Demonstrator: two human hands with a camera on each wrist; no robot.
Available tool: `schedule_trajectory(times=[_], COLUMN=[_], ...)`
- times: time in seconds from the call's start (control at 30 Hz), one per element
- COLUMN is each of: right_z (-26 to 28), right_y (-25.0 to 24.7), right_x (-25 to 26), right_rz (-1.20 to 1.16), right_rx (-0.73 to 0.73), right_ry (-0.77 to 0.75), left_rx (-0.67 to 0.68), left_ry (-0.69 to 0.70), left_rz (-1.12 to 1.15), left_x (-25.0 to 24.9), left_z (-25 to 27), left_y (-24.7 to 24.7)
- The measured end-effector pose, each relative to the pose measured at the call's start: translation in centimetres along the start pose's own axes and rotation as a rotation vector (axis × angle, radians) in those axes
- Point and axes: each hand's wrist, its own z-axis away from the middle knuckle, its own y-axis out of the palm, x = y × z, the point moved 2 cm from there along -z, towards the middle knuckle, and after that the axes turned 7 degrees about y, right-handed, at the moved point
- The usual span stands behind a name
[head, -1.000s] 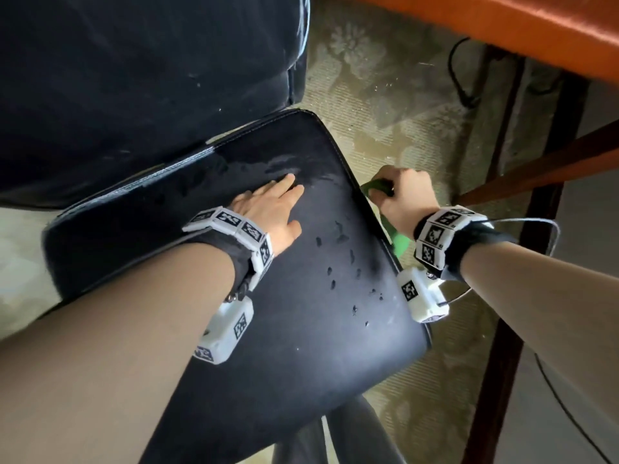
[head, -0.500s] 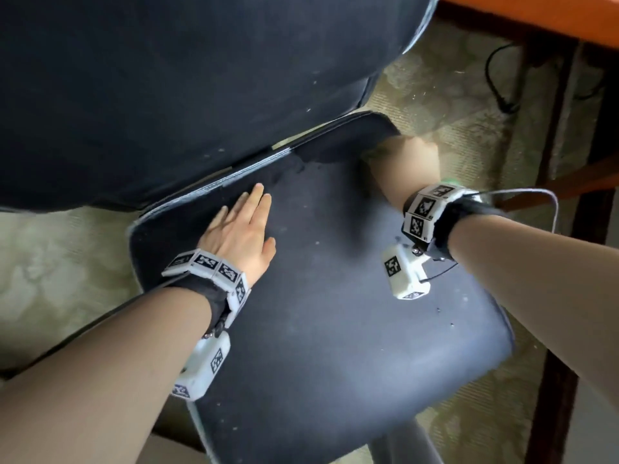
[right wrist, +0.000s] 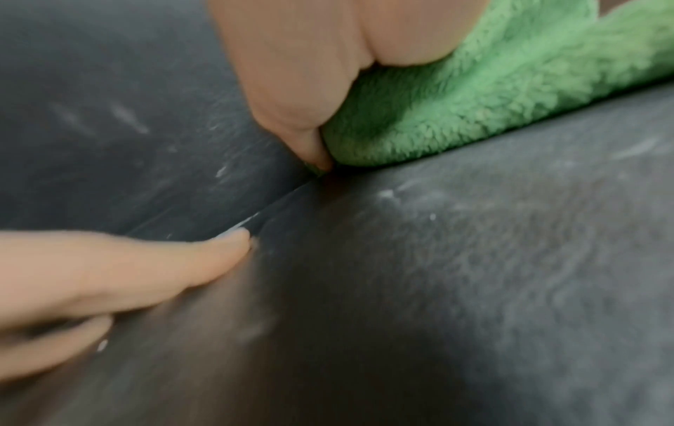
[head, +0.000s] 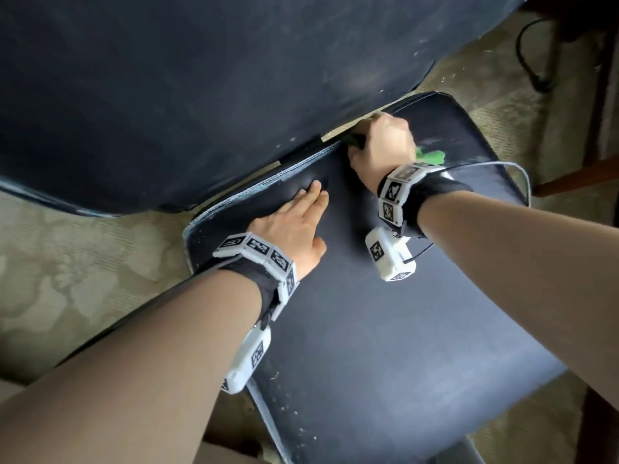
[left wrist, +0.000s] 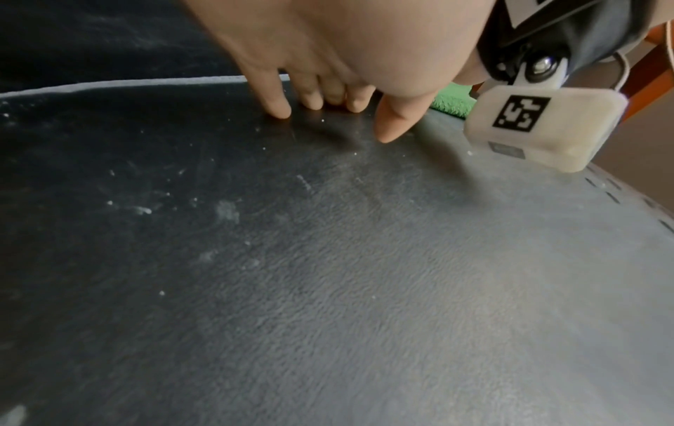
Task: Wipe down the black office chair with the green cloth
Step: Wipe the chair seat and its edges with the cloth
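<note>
The black office chair's seat (head: pixel 385 329) fills the middle of the head view, with its backrest (head: pixel 184 78) above. My right hand (head: pixel 382 145) grips the bunched green cloth (head: pixel 432 156) and presses it into the gap where seat meets backrest. In the right wrist view the green cloth (right wrist: pixel 474 95) lies under my curled fingers (right wrist: pixel 291 109) at the seam. My left hand (head: pixel 291 226) rests flat on the rear left of the seat, fingers straight toward the seam. The left wrist view shows those fingers (left wrist: pixel 277 101) on the dusty seat (left wrist: pixel 328 259).
Pale specks and smears dot the seat surface (left wrist: pixel 138 210). Patterned carpet (head: pixel 77 279) lies around the chair. A dark wooden table leg (head: pixel 599 78) and a black cable (head: pixel 529 55) stand at the upper right.
My right hand has moved with the cloth from the seat's right edge to the rear seam below the backrest. My left hand stays flat on the seat, now nearer the seam. The view has shifted.
</note>
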Motion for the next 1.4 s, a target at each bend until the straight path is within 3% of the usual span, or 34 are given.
schedule_trajectory(times=[0.1,0.27,0.43,0.67,0.8,0.87,1.03,1.17,1.27,1.4], right_z=[0.5,-1.3,0.3,-2.0,0.8,0.7,-2.7,-2.5,-1.0,0.1], right_y=[0.2,-0.4,1.8,0.5,2.0,1.1,-3.2,-1.8,0.2,0.7], right_x=[0.4,-0.7,2.1,0.0,2.8,2.7,-2.4,-2.3,0.5,2.0], right_rz=[0.015,0.071,0.035,0.108,0.034,0.006,0.166,0.192,0.129,0.092], right_rx=[0.047,-0.053,0.078,-0.01,0.152,0.16,-0.037,0.038,0.078,0.171], right_ry=[-0.077,0.065,-0.085,0.055,-0.15,-0.179,0.043,0.089,0.042,-0.163], left_rx=[0.01,0.035,0.034,0.015,0.05,0.073,0.033,-0.005,-0.015,0.019], left_ry=[0.003,-0.007,-0.015,-0.009,-0.007,0.005,-0.026,-0.04,-0.033,-0.02], left_rz=[0.003,0.018,0.029,0.047,0.046,0.046,0.032,0.045,0.001,-0.008], left_x=[0.0,-0.2,-0.2,-0.2,-0.1,0.0,-0.1,-0.6,-0.6,0.1], left_z=[0.0,-0.1,0.0,0.1,0.1,0.1,-0.2,-0.8,-1.1,-0.9], left_y=[-0.1,-0.1,0.3,0.5,0.4,-0.3,-1.3,-0.5,-0.6,-0.8])
